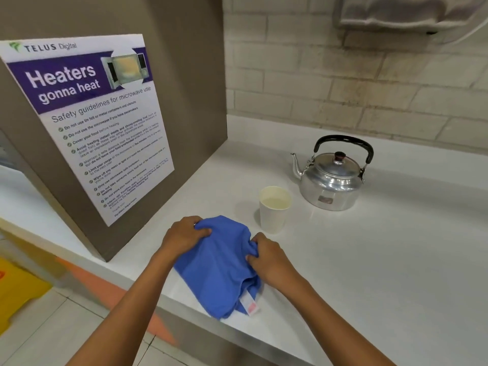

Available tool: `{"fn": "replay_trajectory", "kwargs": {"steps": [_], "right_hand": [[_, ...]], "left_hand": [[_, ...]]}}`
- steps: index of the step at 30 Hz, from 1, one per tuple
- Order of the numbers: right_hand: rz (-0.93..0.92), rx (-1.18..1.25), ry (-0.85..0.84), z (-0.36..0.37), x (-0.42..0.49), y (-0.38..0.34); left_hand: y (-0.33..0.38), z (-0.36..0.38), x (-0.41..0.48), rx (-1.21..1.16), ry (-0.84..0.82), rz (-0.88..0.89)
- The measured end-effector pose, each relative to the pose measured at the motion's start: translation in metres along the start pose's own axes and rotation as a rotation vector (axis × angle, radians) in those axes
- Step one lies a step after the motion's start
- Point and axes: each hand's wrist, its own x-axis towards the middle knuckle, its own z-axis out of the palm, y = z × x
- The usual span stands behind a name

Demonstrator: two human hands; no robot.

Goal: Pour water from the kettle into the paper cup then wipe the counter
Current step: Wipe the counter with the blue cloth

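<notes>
A blue cloth [219,265] lies bunched on the white counter [369,273] near its front edge. My left hand [184,233] grips the cloth's far left part. On the cloth's right side, my right hand [269,257] pinches a fold. Just beyond the cloth stands a white paper cup [274,210] with water in it. Behind and to the right of the cup sits a shiny metal kettle [332,180], upright, with a black handle and its spout pointing left.
A brown cabinet side [190,101] with a microwave safety poster [97,122] rises at the left end of the counter. A tiled wall [343,75] runs behind. A yellow floor sign [18,289] stands on the floor at lower left.
</notes>
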Motion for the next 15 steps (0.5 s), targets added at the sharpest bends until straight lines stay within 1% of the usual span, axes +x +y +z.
{"fn": "replay_trajectory", "kwargs": {"steps": [7, 12, 15], "right_hand": [[-0.037, 0.096, 0.083, 0.002, 0.034, -0.034], [-0.068, 0.119, 0.145, -0.016, 0.065, -0.069], [-0.088, 0.147, 0.216, -0.037, 0.081, -0.088]], "left_hand": [[-0.005, -0.022, 0.037, -0.113, 0.076, 0.131], [0.004, -0.047, 0.074, -0.189, 0.086, 0.194], [0.020, -0.058, 0.095, -0.239, 0.090, 0.248]]}}
